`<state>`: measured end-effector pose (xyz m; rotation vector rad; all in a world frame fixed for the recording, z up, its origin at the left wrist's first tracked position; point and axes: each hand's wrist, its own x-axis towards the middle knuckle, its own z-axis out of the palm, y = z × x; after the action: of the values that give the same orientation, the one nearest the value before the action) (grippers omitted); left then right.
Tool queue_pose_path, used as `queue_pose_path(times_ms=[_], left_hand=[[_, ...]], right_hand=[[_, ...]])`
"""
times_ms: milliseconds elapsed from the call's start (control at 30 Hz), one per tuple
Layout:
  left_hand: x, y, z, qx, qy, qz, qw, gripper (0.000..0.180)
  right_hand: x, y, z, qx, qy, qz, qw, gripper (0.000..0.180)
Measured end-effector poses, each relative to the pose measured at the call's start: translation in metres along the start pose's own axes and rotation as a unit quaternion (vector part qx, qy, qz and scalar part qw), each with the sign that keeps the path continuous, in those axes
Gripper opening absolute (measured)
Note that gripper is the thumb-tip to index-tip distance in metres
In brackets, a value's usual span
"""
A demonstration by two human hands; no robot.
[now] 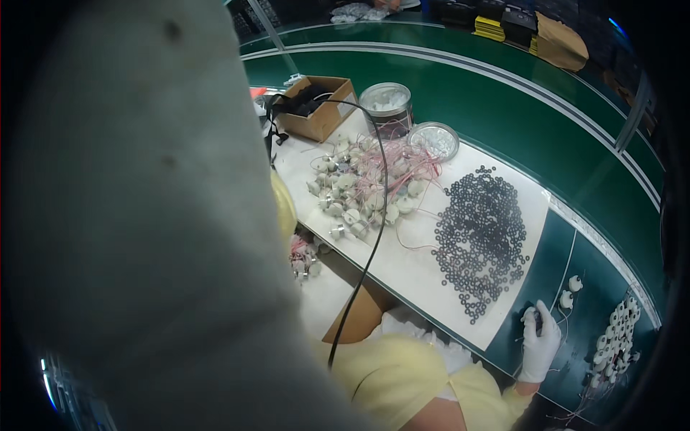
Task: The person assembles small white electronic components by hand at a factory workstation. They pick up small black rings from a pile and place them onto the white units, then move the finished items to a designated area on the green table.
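Observation:
My right hand (pixel 540 347), in a white glove, is over the dark green table at the lower right. Its thumb and fingers are curled together round something small and dark, which I cannot make out. Close to these fingers lie two white round motor-like parts (pixel 571 293) with thin wires. To the left of the hand, many small black rings (pixel 483 237) are spread on a white sheet (pixel 413 276). My left hand does not show; a large, blurred grey shape (pixel 144 215) covers the left of the view.
Several white parts with pink wires (pixel 359 188) are heaped on the sheet. Behind them stand a cardboard box (pixel 322 123), a metal tin (pixel 388 115) and a round lid (pixel 435 140). More white parts (pixel 614 341) stand in rows at far right. A black cable (pixel 384 179) hangs across.

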<state>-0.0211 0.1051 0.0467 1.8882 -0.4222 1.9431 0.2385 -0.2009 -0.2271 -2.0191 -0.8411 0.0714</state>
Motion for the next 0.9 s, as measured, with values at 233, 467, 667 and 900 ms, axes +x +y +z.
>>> queue_pose_path(times_ms=[233, 467, 667, 900], left_hand=[[0.031, -0.008, 0.004, -0.051, 0.057, 0.055, 0.996, 0.059], [0.097, -0.033, -0.010, -0.096, 0.160, 0.141, 0.972, 0.055], [0.056, -0.027, -0.007, -0.030, 0.093, 0.098, 0.990, 0.052], [0.019, 0.013, -0.027, 0.061, 0.056, 0.089, 0.993, 0.048]], right_hand=[[0.004, -0.016, 0.002, -0.013, 0.006, -0.066, 0.998, 0.022], [-0.022, -0.026, -0.011, -0.117, -0.038, 0.026, 0.992, 0.034], [0.016, -0.008, 0.003, -0.007, -0.084, 0.016, 0.996, 0.018], [-0.002, -0.029, 0.004, -0.009, -0.029, 0.026, 0.999, 0.033]])
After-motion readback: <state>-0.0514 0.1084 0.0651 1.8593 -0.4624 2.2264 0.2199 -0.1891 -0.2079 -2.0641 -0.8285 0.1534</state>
